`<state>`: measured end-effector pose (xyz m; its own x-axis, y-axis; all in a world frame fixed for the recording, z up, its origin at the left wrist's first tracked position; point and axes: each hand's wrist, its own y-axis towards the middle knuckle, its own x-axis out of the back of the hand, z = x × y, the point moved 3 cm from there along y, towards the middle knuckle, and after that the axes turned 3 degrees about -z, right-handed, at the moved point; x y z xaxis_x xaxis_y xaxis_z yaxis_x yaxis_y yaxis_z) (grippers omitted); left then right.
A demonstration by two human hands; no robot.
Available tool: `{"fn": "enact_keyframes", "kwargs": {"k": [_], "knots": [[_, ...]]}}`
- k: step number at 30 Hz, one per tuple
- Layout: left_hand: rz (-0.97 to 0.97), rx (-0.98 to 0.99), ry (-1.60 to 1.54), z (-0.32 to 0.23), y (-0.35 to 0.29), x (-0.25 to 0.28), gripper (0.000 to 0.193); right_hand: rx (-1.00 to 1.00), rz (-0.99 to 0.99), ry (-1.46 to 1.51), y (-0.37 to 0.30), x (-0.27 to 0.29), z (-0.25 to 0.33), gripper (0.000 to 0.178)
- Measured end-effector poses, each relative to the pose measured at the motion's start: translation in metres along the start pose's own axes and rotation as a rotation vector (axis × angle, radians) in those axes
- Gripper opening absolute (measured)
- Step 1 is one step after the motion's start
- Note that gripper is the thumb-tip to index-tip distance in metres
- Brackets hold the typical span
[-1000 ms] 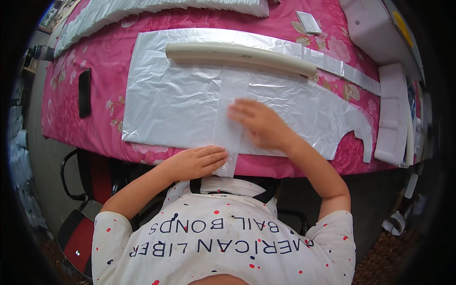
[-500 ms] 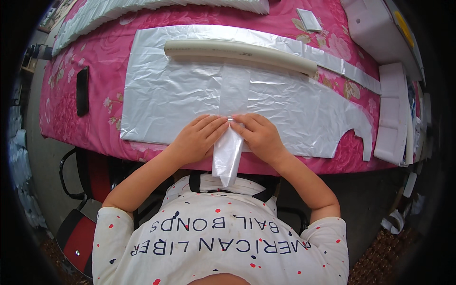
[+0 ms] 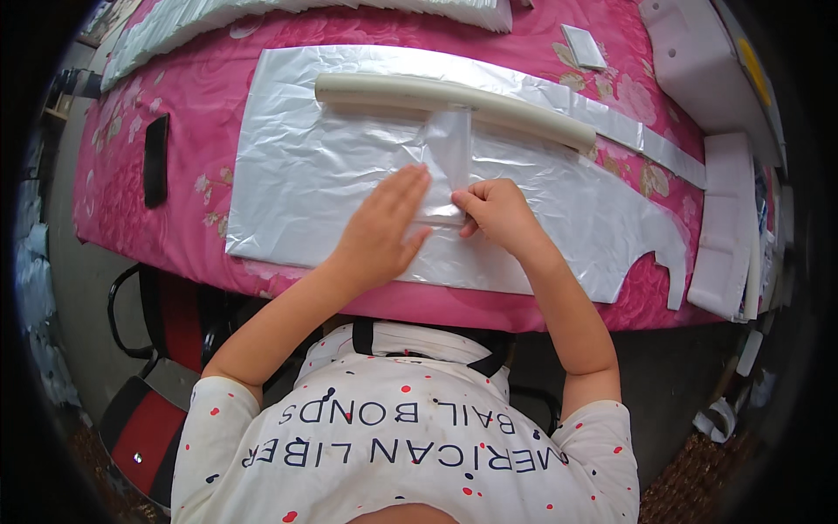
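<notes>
Right hand (image 3: 499,215) pinches the edge of a folded translucent-white plastic strip (image 3: 449,144), which lies on the silvery-white plastic sheet (image 3: 297,175). Left hand (image 3: 380,229) is flat, fingers together, contact unclear. Risk: slick film skews if unpressed; cream tubular pipe (image 3: 463,94) could roll if bumped.

My L hand (image 3: 380,227) is palm down, fingers extended & tog., pointing fwd and a bit R, thumb splayed out. I've got R hand (image 3: 504,214) just beside it, not touching, fingers curled in a pinch. L forearm (image 3: 292,314) & R forearm (image 3: 572,306) angle inward, elbows bent.
</notes>
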<state>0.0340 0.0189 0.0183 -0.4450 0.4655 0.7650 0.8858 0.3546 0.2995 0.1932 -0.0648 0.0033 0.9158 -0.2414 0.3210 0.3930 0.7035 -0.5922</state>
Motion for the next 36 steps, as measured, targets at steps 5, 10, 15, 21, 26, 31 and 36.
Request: {"fn": "enact_keyframes", "kwargs": {"k": [5, 10, 15, 21, 26, 31, 36], "knots": [[0.276, 0.010, 0.259, -0.004, -0.008, -0.032, 0.079, -0.039, -0.013, 0.064, 0.000, 0.000, 0.001, 0.022], [0.228, 0.002, 0.275, -0.005, -0.005, -0.032, 0.074, 0.510, -0.467, -0.413, -0.023, -0.005, 0.007, 0.038], [0.118, -0.084, 0.245, 0.000, 0.007, -0.021, 0.061, 1.118, -0.433, -0.895, -0.017, -0.006, 0.000, 0.047], [0.054, -0.213, 0.340, 0.010, 0.017, -0.019, 0.048, 1.095, -0.263, -0.806, -0.003, 0.009, 0.005, 0.041], [0.146, -0.179, 0.180, 0.011, 0.016, -0.009, 0.041, 1.147, -0.264, -0.646, -0.004, 0.010, 0.005, 0.040], [0.066, -0.317, 0.123, -0.004, -0.021, -0.002, 0.045, 1.247, -0.268, -0.595, -0.031, -0.011, -0.008, 0.026], [0.074, -0.250, 0.074, 0.002, -0.029, -0.002, 0.048, 1.204, -0.284, -0.562, -0.037, -0.018, -0.012, 0.022]]}}
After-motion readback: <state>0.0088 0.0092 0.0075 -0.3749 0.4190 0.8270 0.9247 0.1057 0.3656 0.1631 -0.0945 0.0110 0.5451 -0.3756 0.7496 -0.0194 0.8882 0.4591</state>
